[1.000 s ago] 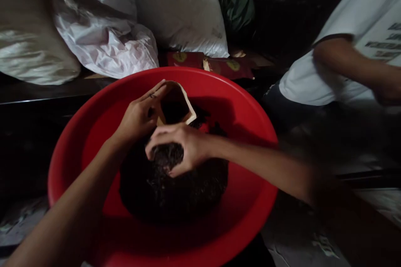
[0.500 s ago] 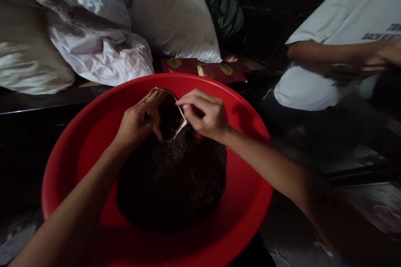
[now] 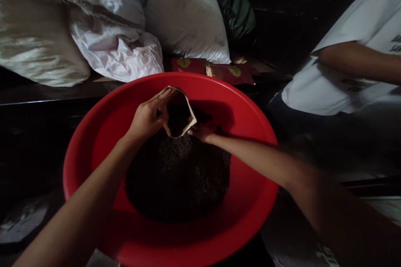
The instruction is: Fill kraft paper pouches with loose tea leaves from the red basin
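Tan bag point(image 3: 191, 122) is in the red tub point(image 3: 71, 154), mouth open, left hand point(image 3: 146, 117) pinching its side. Too dark inside to judge fill. Right hand point(image 3: 204, 132) is beside it, can't tell its grip. Plenty of dark heap point(image 3: 178, 183) left.

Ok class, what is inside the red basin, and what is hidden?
The red basin holds a dark, loose heap. At its far side, the left hand holds an open paper bag; the right hand is beside it. The heap hides whatever lies beneath.
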### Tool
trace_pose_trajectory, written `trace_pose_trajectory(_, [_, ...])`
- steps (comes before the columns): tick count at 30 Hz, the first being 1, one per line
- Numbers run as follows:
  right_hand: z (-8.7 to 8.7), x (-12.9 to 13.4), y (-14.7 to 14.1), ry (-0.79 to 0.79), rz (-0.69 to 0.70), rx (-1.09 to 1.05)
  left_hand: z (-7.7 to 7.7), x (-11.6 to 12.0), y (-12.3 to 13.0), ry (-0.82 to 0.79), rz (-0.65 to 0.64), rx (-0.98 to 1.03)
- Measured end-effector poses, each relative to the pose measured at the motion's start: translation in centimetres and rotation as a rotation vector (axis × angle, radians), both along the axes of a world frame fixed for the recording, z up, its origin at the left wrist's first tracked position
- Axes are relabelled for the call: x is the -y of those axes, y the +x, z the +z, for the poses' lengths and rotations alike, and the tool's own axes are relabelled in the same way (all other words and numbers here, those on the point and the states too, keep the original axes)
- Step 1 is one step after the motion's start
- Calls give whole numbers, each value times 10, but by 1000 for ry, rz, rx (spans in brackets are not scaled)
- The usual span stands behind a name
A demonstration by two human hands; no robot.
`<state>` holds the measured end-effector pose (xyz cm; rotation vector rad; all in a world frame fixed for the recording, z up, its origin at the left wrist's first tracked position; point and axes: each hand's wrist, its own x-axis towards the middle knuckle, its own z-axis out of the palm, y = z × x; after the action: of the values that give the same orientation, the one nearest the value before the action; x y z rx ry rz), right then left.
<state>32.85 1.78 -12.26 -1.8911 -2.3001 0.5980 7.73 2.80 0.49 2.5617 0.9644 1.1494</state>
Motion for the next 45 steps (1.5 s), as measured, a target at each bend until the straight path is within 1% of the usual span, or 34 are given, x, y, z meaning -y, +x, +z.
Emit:
trace_pose_trajectory(3, [-11, 17, -32, -86, 130, -50, 0, -1, -1, -2, 2, 11])
trace_pose_trajectory(4, [-12, 23, -39, -106, 173, -77, 0, 0, -1, -1, -3, 13])
trace_pose_trajectory(6, [-8, 36, -46, -130, 254, -143, 0, 0, -2, 3, -14, 16])
trace_pose_trajectory(10, [15, 61, -45, -159, 395, -262, 1, 0, -5, -17, 1, 11])
trace_pose_trajectory(13, [35, 75, -50, -168, 496, -255, 1, -1, -7, -44, 4, 5])
trace_pose_trajectory(18, [61, 84, -67, -158, 646, -134, 2, -1, -9, -54, -9, -10])
trace_pose_trajectory(23, [84, 86, -78, -28, 802, 74, 3, 0, -10, -74, 8, -18])
trace_pose_trajectory(25, [90, 88, -81, 10, 839, 145, 3, -1, -10, -76, 11, -20])
trace_pose_trajectory(27, [94, 90, -82, -2, 841, 191, 2, -1, -10, -69, 6, -22])
trace_pose_trajectory(31, [96, 89, -78, -109, 787, 267, -2, 0, -11, -55, 21, -56])
trace_pose_trajectory(33, [99, 85, -73, -137, 784, 290, -4, 1, -10, -63, 23, -88])
trace_pose_trajectory(35, [106, 79, -66, -141, 778, 288, -7, 1, -8, -69, 9, -111])
trace_pose_trajectory(37, [117, 70, -57, -139, 768, 260, -9, 0, -7, -64, -10, -116])
trace_pose_trajectory(39, [130, 60, -44, -202, 745, 211, -9, 0, -6, -57, -10, -110])
trace_pose_trajectory(40, [137, 55, -36, -286, 712, 172, -8, -1, -6, -57, -6, -104])
trace_pose_trajectory(41, [144, 50, -27, -405, 655, 117, -7, 0, -6, -57, -2, -97])
trace_pose_trajectory(43, [155, 40, -6, -660, 472, -30, -2, 1, -8, -58, -7, -83])
trace_pose_trajectory(44, [159, 36, 4, -737, 372, -121, 1, 3, -9, -63, -12, -80])
trace_pose_trajectory(45, [162, 31, 14, -755, 277, -214, 5, 5, -10, -68, -13, -77])
